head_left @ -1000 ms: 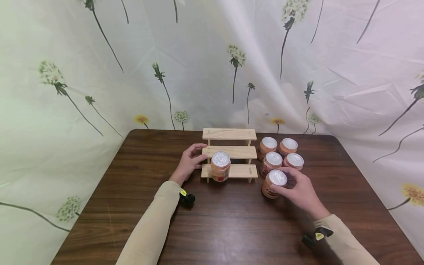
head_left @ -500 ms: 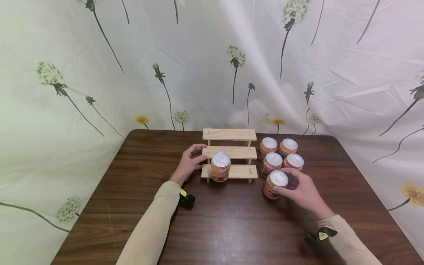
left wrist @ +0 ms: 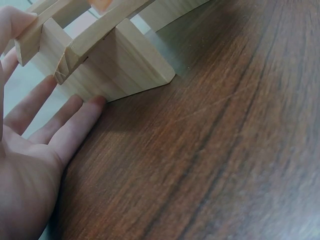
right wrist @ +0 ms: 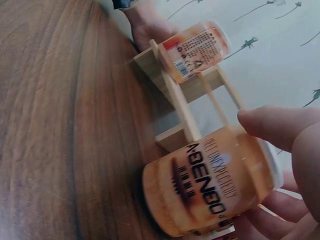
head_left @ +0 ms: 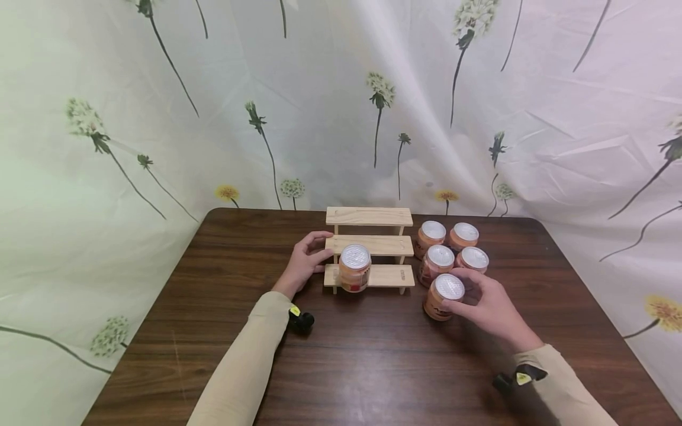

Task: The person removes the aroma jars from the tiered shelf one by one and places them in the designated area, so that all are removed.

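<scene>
A pale wooden three-step display stand [head_left: 391,275] stands on the table. My left hand [head_left: 303,263] holds its left side: thumb and index finger at the middle step's end, the other fingers nearly straight against the side panel [left wrist: 120,65] in the left wrist view. One orange jar [head_left: 354,275] with a silvery lid sits on the left half of the lowest step. To the right of the stand, my right hand [head_left: 487,302] grips a similar jar [head_left: 439,303], thumb in front and fingers behind. That jar [right wrist: 190,185] shows dark "A-BENBO" lettering in the right wrist view.
Several more jars [head_left: 430,236] stand close together right of the stand, just behind the gripped one. The brown wooden table [head_left: 351,367] ends at the back against a curtain [head_left: 330,118] printed with dandelions.
The gripped jar and my right hand have shifted slightly to the right, and the jar has turned so more lettering shows. My left hand and the stand have stayed in place.
</scene>
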{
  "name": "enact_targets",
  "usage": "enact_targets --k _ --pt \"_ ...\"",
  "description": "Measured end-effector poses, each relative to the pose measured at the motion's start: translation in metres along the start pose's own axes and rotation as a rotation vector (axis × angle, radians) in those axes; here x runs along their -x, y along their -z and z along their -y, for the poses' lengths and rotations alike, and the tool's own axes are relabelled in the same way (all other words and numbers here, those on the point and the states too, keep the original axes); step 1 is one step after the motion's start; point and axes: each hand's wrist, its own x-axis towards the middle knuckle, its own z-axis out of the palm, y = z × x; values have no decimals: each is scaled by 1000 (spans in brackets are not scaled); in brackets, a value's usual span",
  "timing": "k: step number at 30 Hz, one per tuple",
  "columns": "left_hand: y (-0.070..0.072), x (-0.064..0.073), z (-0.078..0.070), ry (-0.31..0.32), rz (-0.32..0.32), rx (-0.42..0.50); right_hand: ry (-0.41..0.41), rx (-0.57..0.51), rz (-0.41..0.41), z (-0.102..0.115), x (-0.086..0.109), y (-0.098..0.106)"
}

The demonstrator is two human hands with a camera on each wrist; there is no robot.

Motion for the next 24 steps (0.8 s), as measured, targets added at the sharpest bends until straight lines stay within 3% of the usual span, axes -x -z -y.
enact_targets --k 6,10,17,24 --pt "1 0 0 -8 5 -17 81 22 -87 14 -4 6" --pt "1 -1 0 -7 0 -13 124 -30 -124 30 -9 3" --pt "0 -1 1 3 -3 -10 163 -149 -81 57 -22 -17" --pt "2 0 1 -2 -1 -17 205 -136 -13 80 -36 -46"
